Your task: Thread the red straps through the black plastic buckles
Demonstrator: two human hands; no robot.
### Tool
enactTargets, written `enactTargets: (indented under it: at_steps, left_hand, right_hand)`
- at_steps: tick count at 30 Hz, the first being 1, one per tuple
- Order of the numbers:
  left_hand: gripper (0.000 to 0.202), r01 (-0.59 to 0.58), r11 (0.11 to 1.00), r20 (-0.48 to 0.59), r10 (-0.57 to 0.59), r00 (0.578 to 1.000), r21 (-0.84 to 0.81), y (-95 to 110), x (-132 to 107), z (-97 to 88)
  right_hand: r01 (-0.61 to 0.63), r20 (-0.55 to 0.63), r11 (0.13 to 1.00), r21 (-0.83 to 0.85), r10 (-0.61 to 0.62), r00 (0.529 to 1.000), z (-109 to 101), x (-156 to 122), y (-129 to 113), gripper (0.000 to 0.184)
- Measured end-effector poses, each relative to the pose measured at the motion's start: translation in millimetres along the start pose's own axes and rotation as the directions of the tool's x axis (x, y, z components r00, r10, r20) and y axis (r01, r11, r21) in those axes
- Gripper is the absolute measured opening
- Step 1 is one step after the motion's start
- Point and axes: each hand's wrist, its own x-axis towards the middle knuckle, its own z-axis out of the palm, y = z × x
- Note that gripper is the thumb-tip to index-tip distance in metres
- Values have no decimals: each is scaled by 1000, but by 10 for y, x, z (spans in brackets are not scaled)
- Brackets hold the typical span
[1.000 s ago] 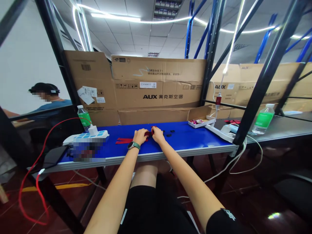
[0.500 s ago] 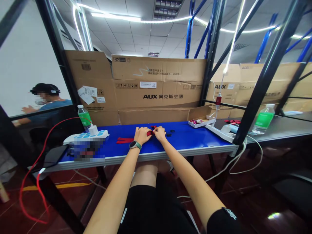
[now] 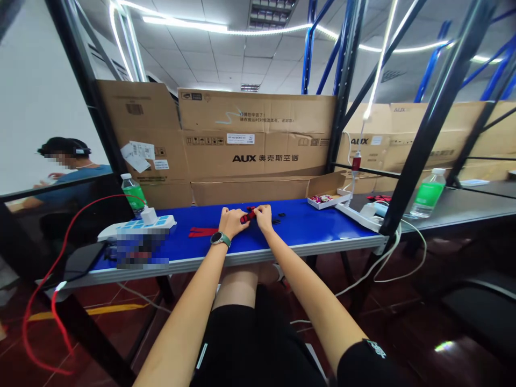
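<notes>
Red-and-black strap (image 3: 248, 216): one short banded piece, held between two hands over the blue table (image 3: 314, 228); whether it touches the tabletop, I cannot tell from here.
Weight: light, by my judgement; a fingertip pinch should do.
Feel: probably woven and soft, bending readily, unlikely to break; the dark bands may be stiffer, but are too small to make out.
Left hand (image 3: 233, 221): curled, fingers closed on the strap's left end.
Right hand (image 3: 264, 217): fingers pinched together at its right end.
Where to hold: by both ends, pinched flat, middle left free; a loose grip would likely let it twist.
Red strips (image 3: 202, 232): lying on the table, left of the left hand.
Small black pieces (image 3: 281, 215): on the table, just right of the right hand.
</notes>
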Motion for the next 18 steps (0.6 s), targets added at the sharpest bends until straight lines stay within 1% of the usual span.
enactTargets:
  at_steps: [2, 5, 7, 9, 11, 13, 15, 16, 17, 18]
  left_hand:
    - [25, -5, 1000, -5, 5, 1000, -5, 8, -1, -5]
    - [23, 8, 1000, 15, -8, 1000, -2, 9, -9, -11]
    - [24, 30, 999, 15, -29, 999, -14, -2, -14, -4]
    - [26, 51, 998, -1, -51, 999, -35, -25, -16, 18]
    - [27, 66, 996, -15, -67, 998, -53, -56, -14, 56]
    - [28, 63, 996, -11, -64, 998, -68, -94, -12, 104]
    - [30, 62, 995, 3, -62, 998, -80, -133, -13, 159]
    - [31, 67, 994, 10, -66, 998, -87, -154, -15, 186]
    - [32, 77, 993, 13, -76, 997, -95, -175, -17, 213]
    - [33, 92, 990, 12, -91, 996, -107, -196, -19, 239]
  right_hand:
    - [38, -9, 999, 4, -38, 999, 1, -9, 1, 28]
    - [122, 42, 991, -54, -120, 992, 23, -45, -19, 24]
    - [121, 52, 991, -51, -119, 992, 29, -41, -22, 22]
    - [70, 0, 998, -5, -70, 998, 6, -6, -5, 25]
    - [-2, -79, 999, 42, 5, 997, -46, 33, 25, 33]
    - [-90, -146, 994, 64, 98, 984, -111, 45, 47, 39]
    - [-161, -217, 985, 58, 170, 961, -168, 18, 38, 45]
    - [-170, -260, 985, 39, 174, 950, -188, -9, 20, 50]
    - [-152, -300, 988, 5, 147, 943, -199, -42, -5, 54]
    - [-106, -325, 993, -45, 86, 942, -202, -76, -35, 58]
